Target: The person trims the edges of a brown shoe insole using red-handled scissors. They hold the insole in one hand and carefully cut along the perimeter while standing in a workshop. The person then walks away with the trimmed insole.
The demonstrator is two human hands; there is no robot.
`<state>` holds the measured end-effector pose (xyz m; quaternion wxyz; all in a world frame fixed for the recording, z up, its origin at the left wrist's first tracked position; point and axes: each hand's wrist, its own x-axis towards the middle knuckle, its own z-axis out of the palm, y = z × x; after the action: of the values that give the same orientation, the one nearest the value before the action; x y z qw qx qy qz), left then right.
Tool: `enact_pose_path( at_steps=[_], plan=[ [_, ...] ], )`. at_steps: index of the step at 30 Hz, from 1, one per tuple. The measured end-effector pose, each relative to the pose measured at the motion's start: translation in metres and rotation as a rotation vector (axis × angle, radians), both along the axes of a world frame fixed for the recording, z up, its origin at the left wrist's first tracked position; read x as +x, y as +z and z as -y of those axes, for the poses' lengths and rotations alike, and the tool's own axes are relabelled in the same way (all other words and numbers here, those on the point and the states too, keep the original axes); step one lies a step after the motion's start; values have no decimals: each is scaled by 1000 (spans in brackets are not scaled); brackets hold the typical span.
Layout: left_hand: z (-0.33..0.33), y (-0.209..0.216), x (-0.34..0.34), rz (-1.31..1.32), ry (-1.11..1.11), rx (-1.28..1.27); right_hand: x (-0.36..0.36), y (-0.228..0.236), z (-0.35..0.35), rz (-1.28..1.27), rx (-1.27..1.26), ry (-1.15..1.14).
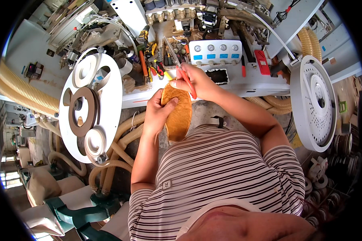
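One striped shirt [221, 168]; before it, left fingers [171, 105] pinch one brown sole-shaped piece [179, 114], right fingers [194, 74] grip one red-handled pair of scissors [184, 76] near its top — on the worktop [261, 83], four gauges [210, 47] and one tray [163, 51] holding tools.

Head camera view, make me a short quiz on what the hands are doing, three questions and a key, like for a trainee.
1. Multiple choice: what does the right hand hold? a) a wooden hammer; b) red-handled scissors; c) a paintbrush.
2. True or false: the left hand is empty.
3. Count: how many round gauges sit on the white panel?

Key: 1. b. 2. False, it grips a fuzzy brown piece. 3. Four.
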<state>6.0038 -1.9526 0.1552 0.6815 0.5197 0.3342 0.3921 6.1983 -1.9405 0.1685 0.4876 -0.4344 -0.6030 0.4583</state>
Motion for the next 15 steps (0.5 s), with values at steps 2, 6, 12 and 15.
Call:
enact_pose_path(
  at_steps=[2, 6, 12, 15],
  plan=[
    [-1, 3, 2, 65, 14, -84, 1, -1, -1, -32, -7, -23],
    [-1, 2, 1, 112, 57, -130, 14, 10, 0, 229, -37, -80],
    [-1, 6, -7, 141, 89, -159, 48, 28, 22, 698, 403, -109],
    [-3, 0, -9, 148, 51, -165, 49, 35, 28, 925, 579, -65]
  ],
)
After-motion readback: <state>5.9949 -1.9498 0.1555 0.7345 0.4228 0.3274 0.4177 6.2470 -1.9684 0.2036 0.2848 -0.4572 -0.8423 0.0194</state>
